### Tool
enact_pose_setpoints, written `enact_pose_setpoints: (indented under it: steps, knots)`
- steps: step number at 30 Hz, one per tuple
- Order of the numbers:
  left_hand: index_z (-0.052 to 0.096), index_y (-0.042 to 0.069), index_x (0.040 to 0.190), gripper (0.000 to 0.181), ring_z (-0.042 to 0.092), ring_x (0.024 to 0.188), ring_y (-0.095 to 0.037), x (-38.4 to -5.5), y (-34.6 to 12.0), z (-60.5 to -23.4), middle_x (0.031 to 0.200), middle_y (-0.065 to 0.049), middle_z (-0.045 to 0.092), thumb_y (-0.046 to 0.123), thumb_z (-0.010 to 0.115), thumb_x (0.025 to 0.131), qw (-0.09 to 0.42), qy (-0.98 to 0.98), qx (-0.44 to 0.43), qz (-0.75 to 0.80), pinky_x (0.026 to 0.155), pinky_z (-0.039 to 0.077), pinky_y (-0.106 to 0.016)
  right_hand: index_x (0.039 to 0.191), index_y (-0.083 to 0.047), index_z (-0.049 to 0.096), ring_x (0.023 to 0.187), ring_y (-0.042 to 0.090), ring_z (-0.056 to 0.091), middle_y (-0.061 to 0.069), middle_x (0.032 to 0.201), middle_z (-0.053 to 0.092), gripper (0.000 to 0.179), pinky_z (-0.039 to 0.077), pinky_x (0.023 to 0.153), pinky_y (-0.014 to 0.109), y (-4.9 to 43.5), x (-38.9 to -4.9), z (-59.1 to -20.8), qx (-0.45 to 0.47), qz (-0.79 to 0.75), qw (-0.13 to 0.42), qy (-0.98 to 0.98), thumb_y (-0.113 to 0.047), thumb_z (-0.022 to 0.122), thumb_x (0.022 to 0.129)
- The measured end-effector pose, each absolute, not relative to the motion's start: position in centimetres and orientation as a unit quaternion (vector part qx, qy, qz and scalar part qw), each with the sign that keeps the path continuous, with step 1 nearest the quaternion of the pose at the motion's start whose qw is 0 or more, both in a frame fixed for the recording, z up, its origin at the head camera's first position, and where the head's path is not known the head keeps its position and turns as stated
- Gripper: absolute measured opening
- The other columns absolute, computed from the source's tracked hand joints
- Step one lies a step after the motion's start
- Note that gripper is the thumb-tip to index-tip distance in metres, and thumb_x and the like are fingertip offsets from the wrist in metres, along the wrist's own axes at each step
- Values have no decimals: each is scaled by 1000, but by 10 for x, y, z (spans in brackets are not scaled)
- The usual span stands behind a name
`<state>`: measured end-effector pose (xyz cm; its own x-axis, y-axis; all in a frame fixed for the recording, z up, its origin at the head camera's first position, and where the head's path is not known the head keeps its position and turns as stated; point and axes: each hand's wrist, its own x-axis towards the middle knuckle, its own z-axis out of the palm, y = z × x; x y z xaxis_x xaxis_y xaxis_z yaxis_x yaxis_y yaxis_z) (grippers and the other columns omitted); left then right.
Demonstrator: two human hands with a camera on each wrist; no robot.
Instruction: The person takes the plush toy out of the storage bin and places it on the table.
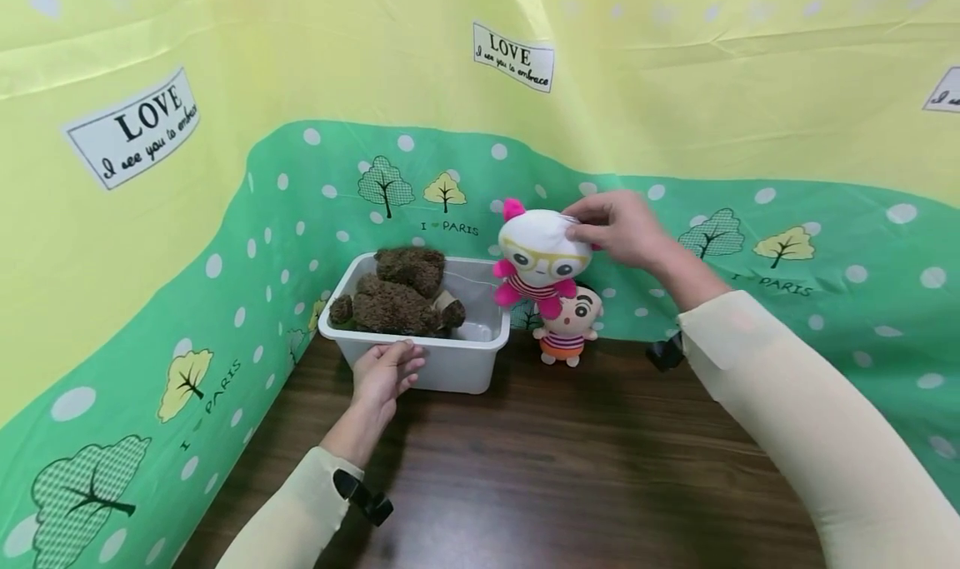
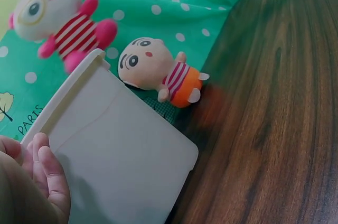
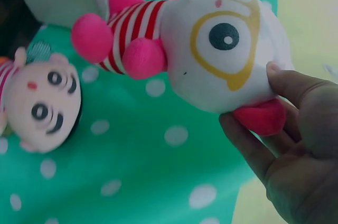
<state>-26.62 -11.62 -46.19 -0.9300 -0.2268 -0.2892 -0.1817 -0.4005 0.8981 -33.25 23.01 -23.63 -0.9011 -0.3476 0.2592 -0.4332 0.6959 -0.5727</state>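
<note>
My right hand [image 1: 626, 229] pinches a white plush toy [image 1: 542, 248] by its head, thumb on one side and fingers by a pink ear. This toy has yellow glasses, pink limbs and a red-striped body, and hangs upright beside the bin's right end. At the bin's front rim is my left hand [image 1: 381, 377], thumb over the edge and fingers curled outside the wall. Inside the light grey plastic bin [image 1: 457, 373] lies a brown furry plush [image 1: 397, 302]. Below the raised toy, a boy doll [image 1: 567, 327] in orange shorts leans against the backdrop, partly covered by it.
A dark wood table [image 1: 570, 461] spreads in front of the bin. Green and yellow printed cloth [image 1: 315, 186] rises behind and along the left side, close to the bin. Black straps with small devices sit on both wrists.
</note>
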Motion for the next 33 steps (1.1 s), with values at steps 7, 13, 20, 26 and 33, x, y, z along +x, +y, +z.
enact_pose_setpoints:
  steps: [7, 13, 20, 26, 33]
  knots:
    - [55, 10, 104, 22, 74, 72, -10, -266, -118, -462, 86, 1, 79, 18, 72, 93, 15, -551, 188, -813, 56, 56, -22, 126, -6, 72, 102, 30, 73, 19, 122, 73, 30, 64, 78, 35, 278, -322, -236, 179, 312, 59, -931, -21, 71, 99]
    - [54, 10, 104, 22, 74, 72, -9, -267, -119, -462, 87, 1, 80, 18, 71, 94, 13, -549, 185, -815, 56, 56, -22, 128, -5, 70, 95, 25, 73, 22, 123, 72, 37, 61, 70, 24, 324, -318, -247, 140, 295, 60, -943, -26, 71, 98]
    - [54, 10, 103, 22, 74, 72, -9, -267, -117, -462, 88, 1, 80, 18, 72, 93, 12, -550, 187, -814, 57, 56, -23, 129, -1, 68, 93, 25, 72, 24, 123, 71, 37, 62, 71, 28, 371, -314, -275, 106, 288, 28, -951, -23, 70, 99]
    - [55, 10, 103, 21, 74, 71, -10, -267, -116, -464, 87, 1, 80, 17, 72, 93, 20, -550, 188, -814, 56, 55, -23, 131, 0, 67, 87, 17, 72, 25, 121, 72, 41, 60, 68, 26, 401, -321, -305, 94, 286, 16, -954, -26, 69, 100]
    - [56, 9, 103, 20, 74, 71, -10, -266, -115, -464, 88, -1, 80, 17, 72, 93, 24, -552, 186, -813, 55, 55, -22, 130, 2, 67, 87, 21, 72, 29, 122, 70, 40, 58, 64, 29, 419, -328, -340, 94, 270, 18, -958, -25, 68, 101]
